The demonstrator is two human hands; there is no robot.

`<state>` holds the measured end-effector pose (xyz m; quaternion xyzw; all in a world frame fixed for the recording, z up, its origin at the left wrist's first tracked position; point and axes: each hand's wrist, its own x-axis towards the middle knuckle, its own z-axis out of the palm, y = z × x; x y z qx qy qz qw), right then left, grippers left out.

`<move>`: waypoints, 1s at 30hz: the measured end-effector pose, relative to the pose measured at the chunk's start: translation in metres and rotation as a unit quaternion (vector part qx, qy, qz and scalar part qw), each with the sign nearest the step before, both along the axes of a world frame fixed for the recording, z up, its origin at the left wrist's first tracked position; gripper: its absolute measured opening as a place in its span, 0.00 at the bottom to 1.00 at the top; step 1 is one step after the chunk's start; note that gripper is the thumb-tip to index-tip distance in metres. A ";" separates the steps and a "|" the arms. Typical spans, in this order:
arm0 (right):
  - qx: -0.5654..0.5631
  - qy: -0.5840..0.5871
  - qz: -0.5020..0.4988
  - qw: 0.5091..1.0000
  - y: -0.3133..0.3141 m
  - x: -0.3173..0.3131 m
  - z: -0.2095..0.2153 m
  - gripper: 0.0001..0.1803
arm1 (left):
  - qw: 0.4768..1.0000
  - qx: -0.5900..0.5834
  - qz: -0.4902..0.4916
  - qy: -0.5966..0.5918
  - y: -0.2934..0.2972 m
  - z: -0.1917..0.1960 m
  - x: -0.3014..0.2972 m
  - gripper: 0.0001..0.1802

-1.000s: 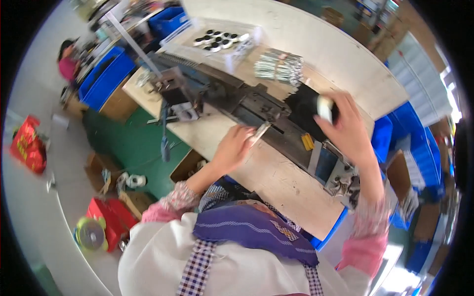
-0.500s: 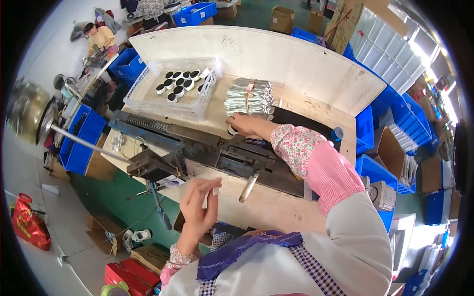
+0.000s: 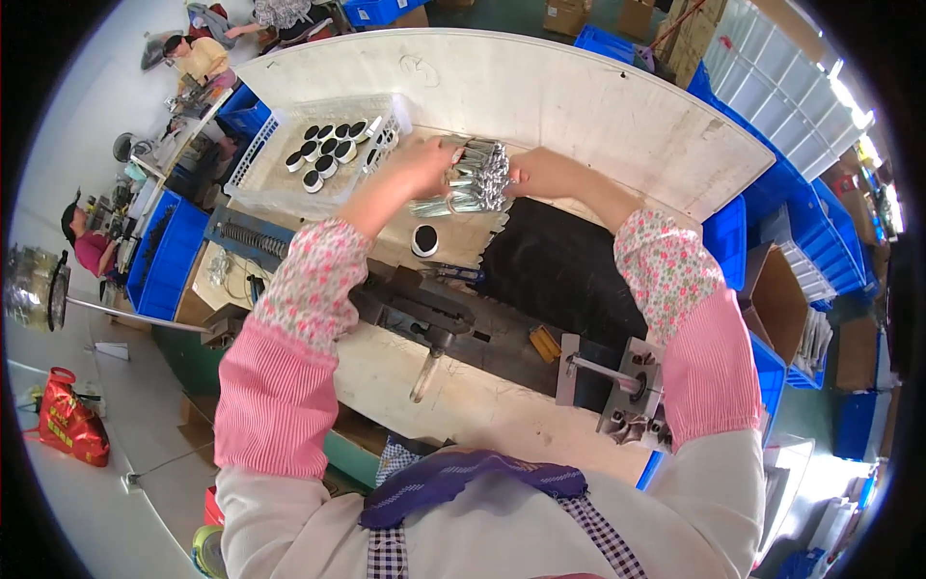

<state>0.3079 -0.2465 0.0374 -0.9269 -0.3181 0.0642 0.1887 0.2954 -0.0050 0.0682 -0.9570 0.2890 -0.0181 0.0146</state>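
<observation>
A thick bundle of thin silvery strips (image 3: pixel 479 180) lies toward the back of the bench. My left hand (image 3: pixel 426 164) grips its left end, fingers partly hidden by the strips. At its right end my right hand (image 3: pixel 528 171) is closed against the bundle. Just in front sits a round white piece with a black top (image 3: pixel 424 240). Beside that piece runs the long dark metal press fixture (image 3: pixel 410 304), with a light handle (image 3: pixel 425 376) sticking out toward me. A black mat (image 3: pixel 559 265) covers the bench below my right forearm.
Left of the bundle stands a clear plastic crate (image 3: pixel 275 198) with several black-topped white round pieces (image 3: pixel 326 166). A white board (image 3: pixel 502 82) borders the bench's back. A metal clamp device (image 3: pixel 632 386) sits near right. Blue bins (image 3: pixel 166 256) flank the bench; people work at far left.
My left hand has gone from near my body up to the bundle. My right hand has left the round white piece and moved to the bundle's right end. The view has shifted.
</observation>
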 end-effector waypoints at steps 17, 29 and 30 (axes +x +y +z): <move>0.108 -0.047 -0.184 0.976 0.057 -0.024 -0.049 0.32 | 0.993 0.107 -0.047 0.014 0.003 -0.053 0.035 0.74; -0.033 0.176 -0.194 0.964 0.091 0.003 -0.003 0.30 | 0.981 0.089 -0.134 -0.107 0.015 -0.079 0.042 0.75; -0.033 0.169 -0.194 0.966 0.084 0.009 -0.011 0.29 | 0.987 0.101 -0.115 -0.055 0.003 -0.069 0.040 0.74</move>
